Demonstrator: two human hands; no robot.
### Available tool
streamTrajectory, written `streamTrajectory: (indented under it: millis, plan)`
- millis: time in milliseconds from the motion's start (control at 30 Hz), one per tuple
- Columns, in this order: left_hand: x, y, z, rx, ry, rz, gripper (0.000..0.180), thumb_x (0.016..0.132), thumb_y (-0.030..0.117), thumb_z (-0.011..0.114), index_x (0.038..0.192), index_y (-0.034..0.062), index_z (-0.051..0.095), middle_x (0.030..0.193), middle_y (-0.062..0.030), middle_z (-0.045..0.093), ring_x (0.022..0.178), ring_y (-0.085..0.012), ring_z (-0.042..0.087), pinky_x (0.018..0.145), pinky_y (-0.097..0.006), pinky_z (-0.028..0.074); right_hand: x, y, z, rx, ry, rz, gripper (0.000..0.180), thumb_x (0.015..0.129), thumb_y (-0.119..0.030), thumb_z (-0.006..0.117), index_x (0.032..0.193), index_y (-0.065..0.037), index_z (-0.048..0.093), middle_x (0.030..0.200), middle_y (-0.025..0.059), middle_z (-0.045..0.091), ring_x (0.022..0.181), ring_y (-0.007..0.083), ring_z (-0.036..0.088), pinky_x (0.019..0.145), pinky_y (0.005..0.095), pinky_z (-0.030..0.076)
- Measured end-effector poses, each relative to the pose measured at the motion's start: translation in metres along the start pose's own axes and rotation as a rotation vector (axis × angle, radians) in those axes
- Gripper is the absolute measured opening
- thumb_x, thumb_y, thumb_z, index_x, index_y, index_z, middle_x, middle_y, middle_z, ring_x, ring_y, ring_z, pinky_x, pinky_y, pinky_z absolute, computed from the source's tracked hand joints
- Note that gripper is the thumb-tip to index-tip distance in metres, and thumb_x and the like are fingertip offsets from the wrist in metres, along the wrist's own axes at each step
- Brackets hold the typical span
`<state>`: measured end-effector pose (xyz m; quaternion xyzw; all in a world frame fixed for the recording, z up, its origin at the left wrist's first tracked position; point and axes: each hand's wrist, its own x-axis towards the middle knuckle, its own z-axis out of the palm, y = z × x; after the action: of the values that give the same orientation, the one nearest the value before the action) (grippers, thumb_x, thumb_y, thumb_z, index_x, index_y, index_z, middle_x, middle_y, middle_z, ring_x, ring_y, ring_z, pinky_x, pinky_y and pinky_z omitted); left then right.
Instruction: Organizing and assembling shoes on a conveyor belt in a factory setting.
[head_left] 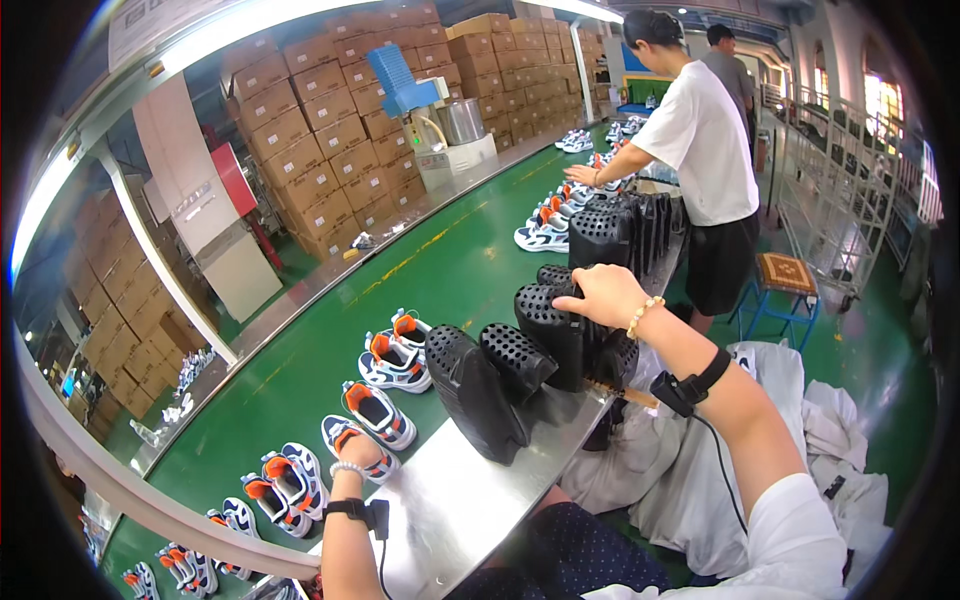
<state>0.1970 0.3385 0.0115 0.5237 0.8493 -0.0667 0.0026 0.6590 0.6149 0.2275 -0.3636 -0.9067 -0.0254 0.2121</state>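
Observation:
My left hand point(366, 452) is closed around a white, navy and orange sneaker point(338, 428) on the green belt's near edge; its fingertips are partly hidden. Beside that shoe stands another matching sneaker point(380, 414). With thumb and fingers bent, my right hand point(608, 293) grips the top of a black, shoe-shaped plastic form point(548, 325), whose rounded end is dotted with holes. Just left of it, a smaller black form point(517, 358) and a tall black form point(475, 390) stand on the metal ledge point(455, 500).
More sneakers point(290, 485) line the green conveyor belt point(300, 390). Ahead on the right, a co-worker point(710, 150) reaches over shoes beside a row of black forms point(630, 235). White sacks point(740, 430) lie right of the ledge, near a blue stool point(785, 290). Stacked cartons point(320, 130) stand beyond.

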Motion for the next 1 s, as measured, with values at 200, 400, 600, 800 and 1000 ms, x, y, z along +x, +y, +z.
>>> streamTrajectory:
  millis: [200,400,600,800,1000]
  plan:
    - [-0.034,0.086,-0.046,-0.23,0.612,-0.338,0.049,0.073,0.029,0.076,0.103,-0.0061,0.059,0.118,-0.0218,0.054,0.113,-0.0374,0.05,0.09,-0.04,0.048,0.006,0.026,0.004,-0.095,-0.076,0.048,0.06,0.073,-0.058,0.068,0.085,0.001,0.067,0.084,0.0187,0.068,0.083,0.0336,0.066,0.076,0.0414,0.053]
    - [-0.042,0.058,-0.036,-0.392,0.588,-0.324,0.045,0.085,0.011,0.051,0.126,-0.0065,0.048,0.13,-0.0224,0.05,0.111,-0.0374,0.055,0.092,-0.042,0.047,0.023,0.027,0.008,-0.037,-0.166,0.015,0.061,0.073,-0.057,0.068,0.085,0.003,0.067,0.089,0.0214,0.066,0.088,0.0363,0.065,0.081,0.0427,0.051]
    - [-0.096,0.095,-0.046,-0.819,0.936,-0.326,0.046,0.079,-0.002,0.049,0.125,-0.0016,0.049,0.128,-0.0202,0.048,0.122,-0.0356,0.044,0.106,-0.042,0.033,0.017,-0.006,-0.053,-0.071,0.102,0.024,0.049,0.077,-0.045,0.069,0.094,0.001,0.066,0.086,0.0201,0.066,0.084,0.0336,0.065,0.074,0.0422,0.049]
    - [-0.1,0.091,0.002,-1.094,0.938,-0.38,0.073,0.071,-0.004,0.055,0.14,-0.0025,0.031,0.14,-0.0244,0.038,0.132,-0.0364,0.037,0.112,-0.038,0.025,-0.008,-0.178,-0.061,0.29,0.14,-0.323,0.041,0.075,-0.039,0.072,0.086,0.001,0.067,0.068,0.0179,0.063,0.066,0.0308,0.064,0.063,0.0374,0.049]
    - [-0.111,0.096,-0.014,-1.091,0.858,-0.444,0.075,0.075,0.001,0.063,0.141,0.0001,0.029,0.135,-0.0261,0.045,0.123,-0.0389,0.047,0.103,-0.04,0.037,0.032,-0.309,0.063,0.295,-0.544,-0.34,0.041,0.075,-0.041,0.072,0.085,-0.002,0.068,0.085,0.0153,0.069,0.079,0.0296,0.068,0.072,0.0392,0.054]
